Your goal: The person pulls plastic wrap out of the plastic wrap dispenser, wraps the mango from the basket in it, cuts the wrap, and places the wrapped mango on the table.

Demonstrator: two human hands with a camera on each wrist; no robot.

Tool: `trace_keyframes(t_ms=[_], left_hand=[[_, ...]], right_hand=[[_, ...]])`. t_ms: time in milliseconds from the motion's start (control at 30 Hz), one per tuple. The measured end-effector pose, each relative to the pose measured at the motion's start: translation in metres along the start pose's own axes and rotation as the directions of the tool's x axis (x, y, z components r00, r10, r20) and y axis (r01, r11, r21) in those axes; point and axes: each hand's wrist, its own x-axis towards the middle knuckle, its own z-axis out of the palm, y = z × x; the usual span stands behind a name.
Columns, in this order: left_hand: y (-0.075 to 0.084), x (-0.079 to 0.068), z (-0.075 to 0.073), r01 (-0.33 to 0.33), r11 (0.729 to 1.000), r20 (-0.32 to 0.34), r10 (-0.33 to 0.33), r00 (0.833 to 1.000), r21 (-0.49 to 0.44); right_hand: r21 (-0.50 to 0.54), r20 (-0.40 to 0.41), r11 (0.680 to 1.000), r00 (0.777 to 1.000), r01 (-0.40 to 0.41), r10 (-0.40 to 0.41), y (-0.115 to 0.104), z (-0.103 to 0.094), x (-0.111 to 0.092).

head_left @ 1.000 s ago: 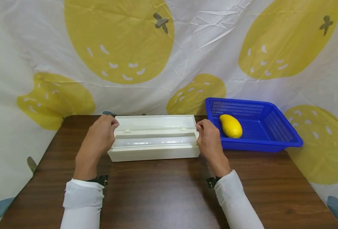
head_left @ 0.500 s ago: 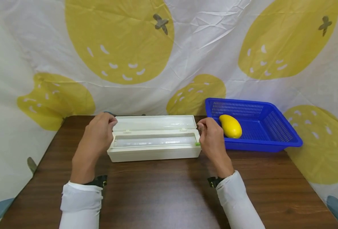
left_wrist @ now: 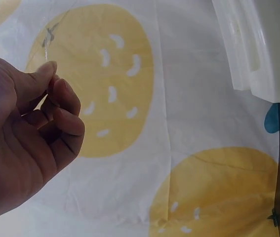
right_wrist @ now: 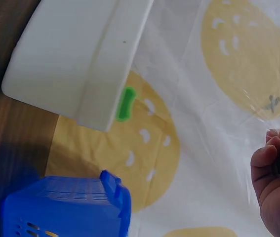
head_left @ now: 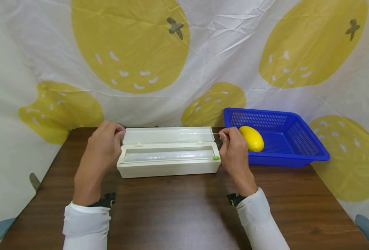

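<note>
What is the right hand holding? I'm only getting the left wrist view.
Observer: The right hand pinches clear film.

Operator: And what can you see inside the white dispenser box?

Observer: The head view shows a translucent roll lying in it.

Operator: Anything past the box's right end?

Observer: Yes, a blue plastic basket with a yellow mango lying in it.

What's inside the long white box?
Inside the white box there's a pale, shiny roll lying lengthwise, showing through the open top. The box's front wall hides its lower part, so I can't see whether anything is underneath it.
</note>
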Motion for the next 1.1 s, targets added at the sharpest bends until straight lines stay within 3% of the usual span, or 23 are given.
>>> trace_keyframes(t_ms=[333,600,867,1100], left_hand=[[0.006,-0.003,-0.003,-0.076,0.997,-0.139,0.075,0.987,-0.003],[0.014,-0.006,-0.011,-0.083,0.997,-0.170,0.079,0.982,-0.011],[0.018,-0.008,-0.016,-0.160,0.987,-0.259,0.156,0.953,0.007],[0.026,-0.009,-0.022,-0.188,0.982,-0.321,0.186,0.929,0.024]], right_hand=[[0.007,-0.063,0.999,0.997,0.033,-0.032,-0.008,-0.009,0.006],[0.021,-0.097,0.999,0.995,0.028,-0.025,-0.016,-0.018,0.010],[0.037,-0.146,0.999,0.989,0.030,-0.025,-0.022,-0.023,0.012],[0.042,-0.202,0.997,0.978,0.058,-0.048,-0.029,-0.030,0.016]])
